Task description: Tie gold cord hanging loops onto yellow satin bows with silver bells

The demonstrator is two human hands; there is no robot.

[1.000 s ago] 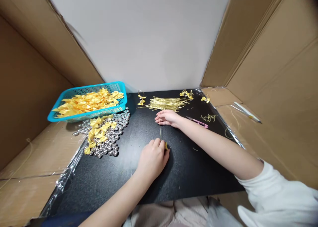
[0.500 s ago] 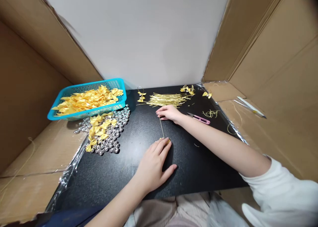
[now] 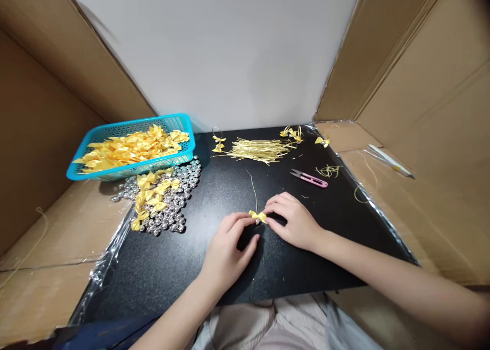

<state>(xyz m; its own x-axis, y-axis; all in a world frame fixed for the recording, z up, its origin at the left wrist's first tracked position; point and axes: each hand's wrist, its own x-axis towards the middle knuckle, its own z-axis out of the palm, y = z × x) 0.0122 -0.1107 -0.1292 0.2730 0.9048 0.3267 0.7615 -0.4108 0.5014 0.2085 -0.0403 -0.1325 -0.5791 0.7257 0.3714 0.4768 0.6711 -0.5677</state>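
A small yellow ribbon bow [image 3: 257, 217] with a silvery bead at its middle lies on the black table [image 3: 172, 273]. From it a thin gold cord [image 3: 253, 186] runs away up the table, its far end loose. My left hand [image 3: 231, 250] rests its fingertips at the bow's left loop, with the thumb held apart. On the other side, my right hand [image 3: 296, 221] has thumb and fingertips closed on the bow's right loop.
A blue basket [image 3: 130, 172] of yellow bows stands at the back left, with silver beads [image 3: 172, 220] and more bows before it. Gold cords [image 3: 260, 150] lie at the back. Pink thread snips [image 3: 310, 178], cord scraps [image 3: 329, 171] and finished-looking bow loops [image 3: 293, 133] are right.
My right hand has let go of the cord's far end and come down to the bow. My left fingers have drawn back left, uncovering the bow.
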